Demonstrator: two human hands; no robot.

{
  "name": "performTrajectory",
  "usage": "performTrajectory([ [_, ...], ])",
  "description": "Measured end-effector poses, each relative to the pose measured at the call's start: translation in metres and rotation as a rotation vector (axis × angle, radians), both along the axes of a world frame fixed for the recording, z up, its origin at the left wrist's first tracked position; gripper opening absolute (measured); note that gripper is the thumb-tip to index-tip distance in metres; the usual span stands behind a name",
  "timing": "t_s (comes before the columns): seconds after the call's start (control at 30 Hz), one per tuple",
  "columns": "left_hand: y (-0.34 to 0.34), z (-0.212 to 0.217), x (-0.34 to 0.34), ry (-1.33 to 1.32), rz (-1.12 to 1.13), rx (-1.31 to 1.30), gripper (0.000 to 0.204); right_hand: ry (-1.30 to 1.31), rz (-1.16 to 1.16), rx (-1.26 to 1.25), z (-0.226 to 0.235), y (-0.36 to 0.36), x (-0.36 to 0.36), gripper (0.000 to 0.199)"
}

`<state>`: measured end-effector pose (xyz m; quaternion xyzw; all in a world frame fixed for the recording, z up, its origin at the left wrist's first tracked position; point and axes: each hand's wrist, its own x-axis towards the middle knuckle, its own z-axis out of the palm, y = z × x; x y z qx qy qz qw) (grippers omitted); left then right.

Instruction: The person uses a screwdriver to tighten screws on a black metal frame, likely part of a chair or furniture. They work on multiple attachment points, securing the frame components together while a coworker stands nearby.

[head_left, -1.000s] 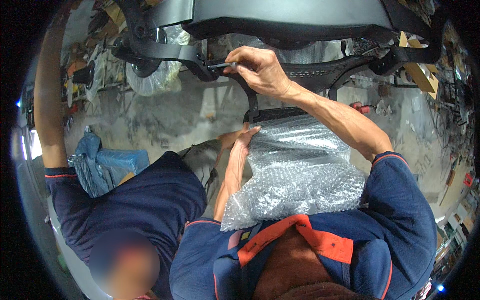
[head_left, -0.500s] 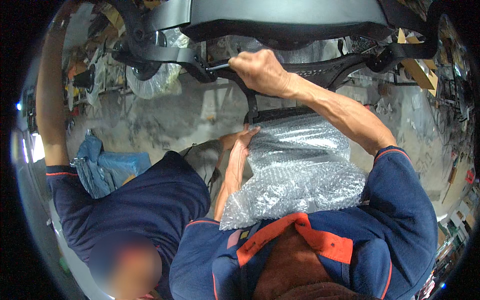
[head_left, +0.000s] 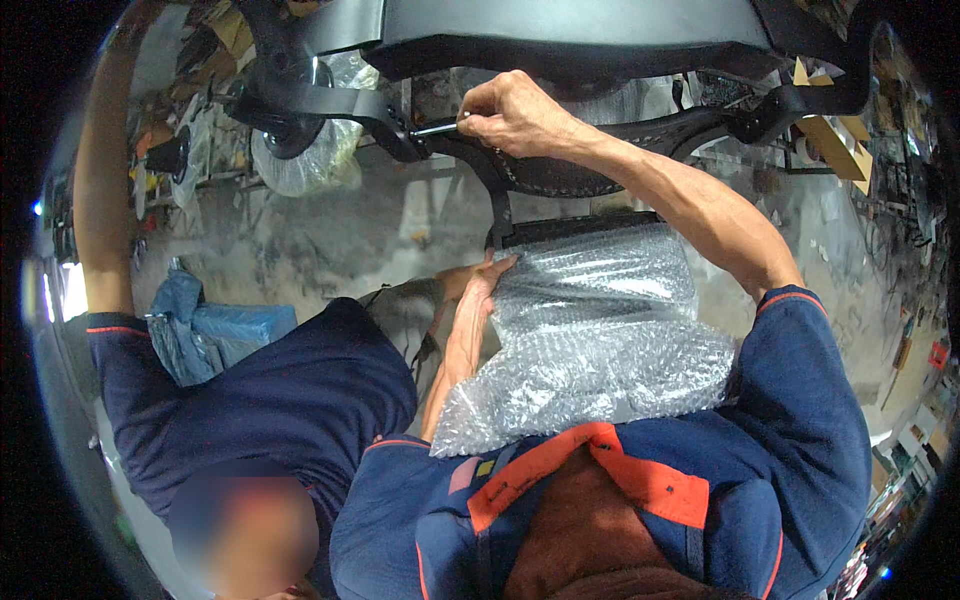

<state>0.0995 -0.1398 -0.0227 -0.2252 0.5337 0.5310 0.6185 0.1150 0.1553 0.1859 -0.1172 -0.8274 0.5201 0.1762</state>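
Observation:
My right hand (head_left: 505, 115) pinches the end of a thin metal rod tool (head_left: 437, 130). The tool's far tip meets a joint on the black chair frame (head_left: 400, 140), where a curved arm joins the back bracket. My left hand (head_left: 487, 275) grips the left edge of a chair back wrapped in bubble wrap (head_left: 600, 290). Its thumb lies on the wrap, and the other fingers are partly hidden behind. The wrapped part reaches down against my chest. Above my right hand is the broad black underside of the chair seat (head_left: 570, 40).
At the left, a co-worker in a dark blue shirt (head_left: 290, 390) bends close, one arm stretched up along the chair. Beyond are a blue plastic-wrapped bundle (head_left: 240, 330), chair parts in clear plastic (head_left: 310, 160) and an open cardboard box (head_left: 835, 145). Clutter lines the right side.
My right hand has rolled on the rod tool, its fingers shifting from a closed fist to a looser pinch. My left hand stays at the wrapped edge.

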Motion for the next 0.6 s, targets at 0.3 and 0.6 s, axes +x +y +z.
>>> performTrajectory([
  [0.3, 0.004, 0.015, -0.003, -0.082, 0.0, 0.031, 0.106, 0.359, -0.07, 0.331, -0.014, -0.009, -0.003, 0.013],
  [0.6, 0.005, 0.014, 0.006, -0.036, 0.053, -0.017, 0.03, -0.404, -0.001, -0.986, 0.008, 0.006, -0.01, 0.028],
])
